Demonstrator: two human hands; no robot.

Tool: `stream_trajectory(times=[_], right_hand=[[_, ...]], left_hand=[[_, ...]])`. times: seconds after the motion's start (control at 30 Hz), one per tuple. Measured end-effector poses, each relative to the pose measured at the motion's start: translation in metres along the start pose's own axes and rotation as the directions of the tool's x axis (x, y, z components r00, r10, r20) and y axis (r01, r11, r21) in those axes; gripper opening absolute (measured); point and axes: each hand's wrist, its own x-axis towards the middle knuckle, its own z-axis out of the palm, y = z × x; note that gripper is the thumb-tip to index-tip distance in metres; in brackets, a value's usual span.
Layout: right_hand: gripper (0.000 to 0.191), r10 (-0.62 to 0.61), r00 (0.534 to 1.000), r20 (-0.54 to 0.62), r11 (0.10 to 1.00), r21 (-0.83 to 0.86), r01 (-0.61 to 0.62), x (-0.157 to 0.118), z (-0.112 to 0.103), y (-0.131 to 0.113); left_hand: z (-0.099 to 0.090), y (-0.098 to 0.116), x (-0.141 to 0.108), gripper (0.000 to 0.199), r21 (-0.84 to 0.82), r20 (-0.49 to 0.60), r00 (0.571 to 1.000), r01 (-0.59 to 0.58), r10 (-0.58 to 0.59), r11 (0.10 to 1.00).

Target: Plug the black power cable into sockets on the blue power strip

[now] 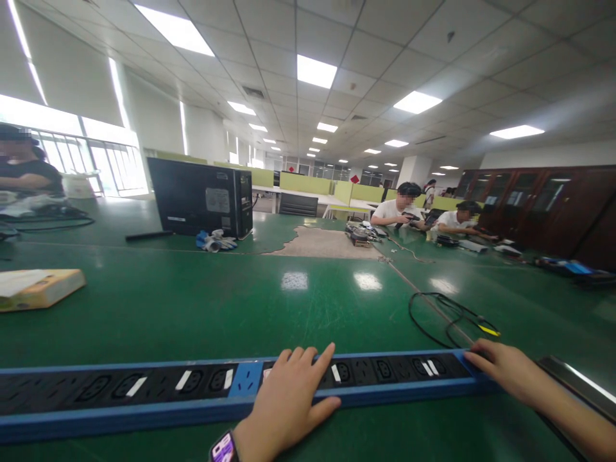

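A long blue-framed power strip [248, 380] with black sockets and several white stickers lies across the near part of the green table. Over its middle is my left hand [289, 391], wearing a smartwatch [224, 447]. Its fingers reach over the far edge and its thumb rests along the near edge, so the strip is gripped across its width. At the strip's right end, my right hand [505, 369] has its thumb and fingers closed around the end piece. Some of its fingertips are hidden.
A coiled black cable [452, 308] with a yellow tag lies beyond my right hand. A black computer case [202, 196], gloves [216, 240] and a yellow pack [43, 289] stand on the green table [231, 295]. People [397, 208] sit farther off. A dark flat device [584, 391] is at right.
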Motion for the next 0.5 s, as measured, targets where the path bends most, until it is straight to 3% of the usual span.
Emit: stream_trajectory(times=[0.17,0.4,0.5], right_hand=[[0.044,-0.011,1.0,-0.029,0.999,0.03,0.012,-0.004,0.003,0.003],[0.047,0.013,1.0,-0.024,0.999,0.038,-0.012,-0.007,0.008,0.008],[0.047,0.015,0.999,-0.033,0.999,0.047,-0.013,-0.007,0.006,0.007]], left_hand=[[-0.011,-0.01,-0.007,0.065,-0.038,0.017,1.0,0.023,-0.023,0.999],[-0.025,-0.092,-0.064,0.07,0.101,-0.08,0.981,0.183,-0.175,0.978],[-0.025,-0.108,-0.078,0.07,0.145,-0.131,0.976,0.191,-0.173,0.971]])
